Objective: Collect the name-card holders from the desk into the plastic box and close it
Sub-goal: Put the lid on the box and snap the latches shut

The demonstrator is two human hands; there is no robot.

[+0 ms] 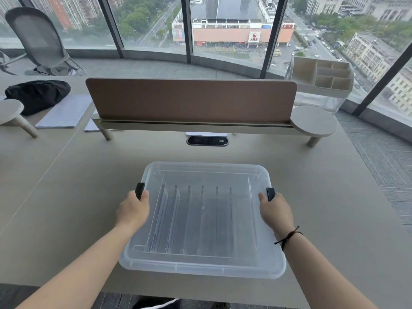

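A clear plastic box [202,264] sits on the desk in front of me with its translucent lid [200,172] on top. Through the lid I see several clear name-card holders [200,219] standing in a row inside. My left hand [133,210] rests at the box's left side with fingers on the black left latch [139,190]. My right hand [275,211] is at the right side, fingers on the black right latch [270,193]. Both latches stick up above the lid's edge.
A brown divider panel [191,100] with round side shelves [313,121] crosses the desk behind the box. A cable port [207,141] lies beyond the box. A black bag [36,95] and papers [64,113] lie far left; a beige organiser [323,74] stands far right.
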